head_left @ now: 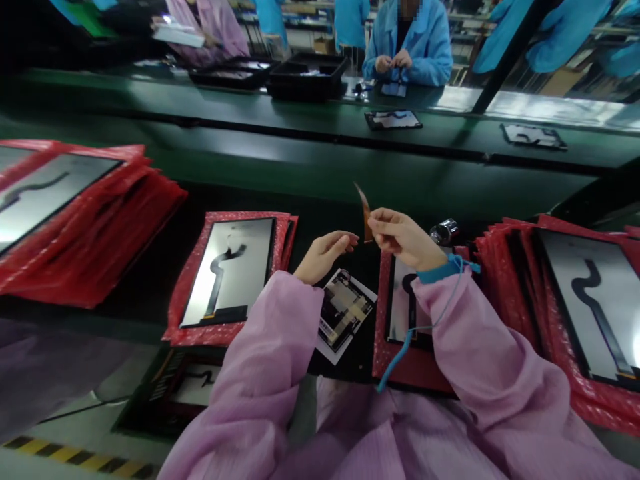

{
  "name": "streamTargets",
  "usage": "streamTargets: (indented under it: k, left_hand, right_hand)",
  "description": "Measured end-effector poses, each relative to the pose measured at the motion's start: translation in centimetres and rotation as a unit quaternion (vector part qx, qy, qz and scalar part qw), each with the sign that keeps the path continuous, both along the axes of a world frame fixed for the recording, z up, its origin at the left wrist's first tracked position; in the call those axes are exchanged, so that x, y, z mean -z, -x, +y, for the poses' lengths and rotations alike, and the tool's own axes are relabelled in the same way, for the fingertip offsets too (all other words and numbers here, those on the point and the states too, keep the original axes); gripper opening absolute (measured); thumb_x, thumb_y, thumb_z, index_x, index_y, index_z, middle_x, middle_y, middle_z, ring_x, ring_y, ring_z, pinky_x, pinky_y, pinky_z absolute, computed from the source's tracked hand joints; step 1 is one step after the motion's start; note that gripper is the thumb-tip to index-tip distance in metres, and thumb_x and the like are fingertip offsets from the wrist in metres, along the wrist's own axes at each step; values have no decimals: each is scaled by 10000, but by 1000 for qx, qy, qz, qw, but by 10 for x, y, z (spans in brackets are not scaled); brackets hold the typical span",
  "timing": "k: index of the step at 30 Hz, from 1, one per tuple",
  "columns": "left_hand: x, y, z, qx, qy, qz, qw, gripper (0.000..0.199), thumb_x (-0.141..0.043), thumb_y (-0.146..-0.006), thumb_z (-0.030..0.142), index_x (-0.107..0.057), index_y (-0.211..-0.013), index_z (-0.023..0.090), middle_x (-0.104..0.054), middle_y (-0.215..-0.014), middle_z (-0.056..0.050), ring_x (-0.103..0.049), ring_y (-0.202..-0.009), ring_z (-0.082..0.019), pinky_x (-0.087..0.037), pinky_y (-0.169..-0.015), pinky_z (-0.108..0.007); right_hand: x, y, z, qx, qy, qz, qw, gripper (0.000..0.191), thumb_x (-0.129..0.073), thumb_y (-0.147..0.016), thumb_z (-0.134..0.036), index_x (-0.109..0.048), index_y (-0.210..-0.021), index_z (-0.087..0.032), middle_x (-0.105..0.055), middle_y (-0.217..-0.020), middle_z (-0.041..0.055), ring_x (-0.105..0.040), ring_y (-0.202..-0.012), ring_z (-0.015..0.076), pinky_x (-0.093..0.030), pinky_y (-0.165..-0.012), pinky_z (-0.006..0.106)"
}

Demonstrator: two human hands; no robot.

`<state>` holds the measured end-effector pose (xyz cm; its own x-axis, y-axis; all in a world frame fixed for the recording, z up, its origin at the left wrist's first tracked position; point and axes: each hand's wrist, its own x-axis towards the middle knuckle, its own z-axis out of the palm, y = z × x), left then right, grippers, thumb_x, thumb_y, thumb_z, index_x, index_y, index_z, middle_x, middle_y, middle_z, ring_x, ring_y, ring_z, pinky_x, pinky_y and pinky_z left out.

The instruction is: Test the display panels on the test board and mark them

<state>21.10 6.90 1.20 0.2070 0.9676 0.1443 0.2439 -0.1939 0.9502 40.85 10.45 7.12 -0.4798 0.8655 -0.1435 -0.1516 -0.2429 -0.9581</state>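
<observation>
My right hand (400, 237) pinches a thin, curved, amber-brown strip (365, 213) between thumb and fingers, holding it upright above the table. Just to its left is my left hand (325, 255), its fingers loosely bent and apart from the strip, with nothing visible in them. Below the hands, a small electronic board assembly (345, 310) lies on a white sheet. A display panel (233, 267) with a dark flex cable rests on red bubble wrap to the left. Partly hidden under my right forearm is another display panel (399, 300) on red wrap.
Stacks of red bubble-wrap sleeves (125, 220) with panels stand far left, and another panel stack (590, 300) stands right. A shiny metal object (444, 231) sits behind my right wrist. Across the green conveyor (280, 153), black trays (306, 77) and a person in blue (407, 47) are visible.
</observation>
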Motion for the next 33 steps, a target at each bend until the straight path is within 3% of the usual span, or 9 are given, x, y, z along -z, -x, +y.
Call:
streamTargets:
  k: [2, 5, 12, 17, 22, 27, 30, 33]
  left_hand:
    - [-6, -4, -7, 72, 39, -38, 996, 493, -559, -892, 590, -709, -1024, 139, -740, -973, -103, -686, -879, -205, -544, -796, -317]
    - [-9, -7, -13, 111, 77, -27, 991, 486, -610, -852, 609, -705, -949, 143, -742, -917, -98, -686, -827, -200, -550, -734, -306]
    - [-1, -10, -10, 90, 73, 9, 993, 364, -583, -877, 490, -694, -913, 146, -721, -841, -75, -653, -734, -170, -534, -608, -269]
    - [2, -8, -6, 71, 76, 1, 995, 433, -605, -863, 531, -715, -999, 135, -730, -877, -76, -674, -762, -175, -545, -666, -280]
    - [4, -5, -2, 82, 129, -101, 983, 441, -683, -815, 522, -716, -1025, 135, -731, -931, -79, -689, -801, -181, -561, -781, -322]
    - [7, -3, -2, 24, 172, -246, 954, 399, -750, -751, 466, -724, -1002, 157, -719, -858, -54, -682, -775, -180, -562, -749, -318]
    - [9, -4, -1, 17, 163, -261, 951, 326, -754, -776, 465, -729, -870, 154, -694, -777, -30, -653, -724, -142, -546, -735, -273]
    - [9, -5, -1, 11, 156, -230, 961, 298, -797, -753, 425, -709, -755, 140, -675, -728, -22, -637, -702, -115, -526, -730, -226]
  right_hand:
    - [7, 3, -15, 0, 24, 28, 999, 413, -855, -651, -438, -564, -818, -198, -529, -581, -76, -415, -473, 36, -222, -413, 168]
    - [19, 7, -23, 4, 47, 49, 998, 414, -855, -655, -422, -540, -805, -199, -577, -601, -68, -455, -479, 41, -279, -426, 171]
    - [30, 4, -26, 22, 52, 60, 997, 331, -799, -706, -403, -560, -791, -190, -622, -631, -39, -482, -481, 50, -275, -422, 176]
    - [35, 2, -29, 16, 33, 73, 997, 282, -774, -705, -344, -555, -803, -195, -638, -650, -37, -501, -498, 52, -314, -447, 173]
    - [39, 1, -32, -5, -66, 30, 997, 274, -798, -721, -310, -587, -857, -200, -646, -719, -32, -570, -604, 79, -458, -562, 205]
    - [41, -3, -35, -40, -179, -33, 982, 199, -684, -760, -164, -591, -932, -201, -686, -916, 6, -675, -850, 130, -540, -834, 291]
    - [44, -3, -33, -46, -261, -98, 959, 242, -545, -763, -90, -603, -978, -183, -686, -962, 25, -687, -902, 148, -536, -880, 316]
    - [43, 0, -34, -55, -293, -139, 944, 257, -496, -792, -76, -611, -1001, -170, -698, -974, 37, -697, -911, 148, -544, -874, 299]
